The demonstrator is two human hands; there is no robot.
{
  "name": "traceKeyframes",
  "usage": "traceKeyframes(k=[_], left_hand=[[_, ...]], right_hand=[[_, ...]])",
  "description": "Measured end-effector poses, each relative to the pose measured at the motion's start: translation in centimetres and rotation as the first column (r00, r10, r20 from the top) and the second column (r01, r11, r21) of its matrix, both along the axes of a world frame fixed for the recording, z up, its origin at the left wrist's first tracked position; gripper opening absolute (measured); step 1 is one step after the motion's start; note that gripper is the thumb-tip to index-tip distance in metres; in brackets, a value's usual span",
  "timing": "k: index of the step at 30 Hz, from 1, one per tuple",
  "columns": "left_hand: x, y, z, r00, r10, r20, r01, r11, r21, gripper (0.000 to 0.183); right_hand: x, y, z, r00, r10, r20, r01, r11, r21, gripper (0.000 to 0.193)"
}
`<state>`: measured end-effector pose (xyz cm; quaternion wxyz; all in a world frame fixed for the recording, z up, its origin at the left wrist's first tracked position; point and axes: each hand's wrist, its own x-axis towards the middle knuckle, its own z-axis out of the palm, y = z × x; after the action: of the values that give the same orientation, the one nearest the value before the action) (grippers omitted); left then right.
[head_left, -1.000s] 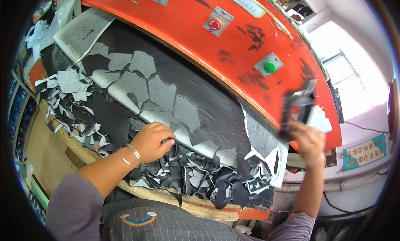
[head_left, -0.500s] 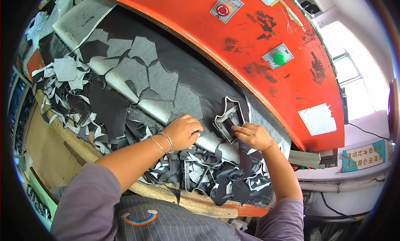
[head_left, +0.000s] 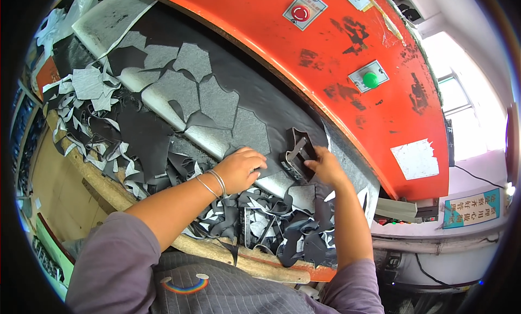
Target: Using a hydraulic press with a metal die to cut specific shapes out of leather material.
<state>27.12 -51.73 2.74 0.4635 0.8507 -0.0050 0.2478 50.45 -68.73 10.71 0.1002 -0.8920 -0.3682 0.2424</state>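
Note:
My right hand (head_left: pixel 329 166) grips the right wall of a steel cutting die (head_left: pixel 296 161), an open frame with an angular outline. The die stands on a black sheet of leather-like material (head_left: pixel 271 110), near its right end. To the left, my left hand (head_left: pixel 239 170) rests at the sheet's near edge with its fingers curled in. What lies under those fingers is hidden. Beyond that hand, several grey cut pieces (head_left: pixel 218 100) lie close together on the sheet, their fuzzy side up.
A red machine beam (head_left: pixel 336 91) spans the far side, with a red button (head_left: pixel 300 13) and a green button (head_left: pixel 370 79). Black and white offcuts (head_left: pixel 260 222) heap along the near side, behind a wooden edge (head_left: pixel 190 246). A pale pad (head_left: pixel 209 143) shows under the sheet.
My right hand has shifted farther away along the die's right side, and the die has turned slightly. My left hand stays in nearly the same place. The view has shifted a little.

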Motion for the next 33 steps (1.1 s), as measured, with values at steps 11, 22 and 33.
traceKeyframes(k=[11, 22, 33], left_hand=[[-0.2, -0.2, 0.2, 0.995, 0.011, -0.1, -0.012, 1.0, -0.017, 0.033], [0.2, -0.8, 0.1, 0.982, 0.128, -0.137, -0.131, 0.991, -0.009, 0.041], [0.0, -0.5, 0.1, 0.973, 0.103, -0.206, -0.09, 0.993, 0.072, 0.039]], right_hand=[[0.3, 7.7, 1.0, 0.639, 0.72, 0.269, -0.758, 0.649, 0.065, 0.038], [-8.6, -2.5, -6.0, 0.955, -0.108, 0.277, -0.034, 0.887, 0.461, 0.061], [-9.1, -2.5, -7.5, 0.934, -0.27, 0.236, 0.097, 0.824, 0.558, 0.042]])
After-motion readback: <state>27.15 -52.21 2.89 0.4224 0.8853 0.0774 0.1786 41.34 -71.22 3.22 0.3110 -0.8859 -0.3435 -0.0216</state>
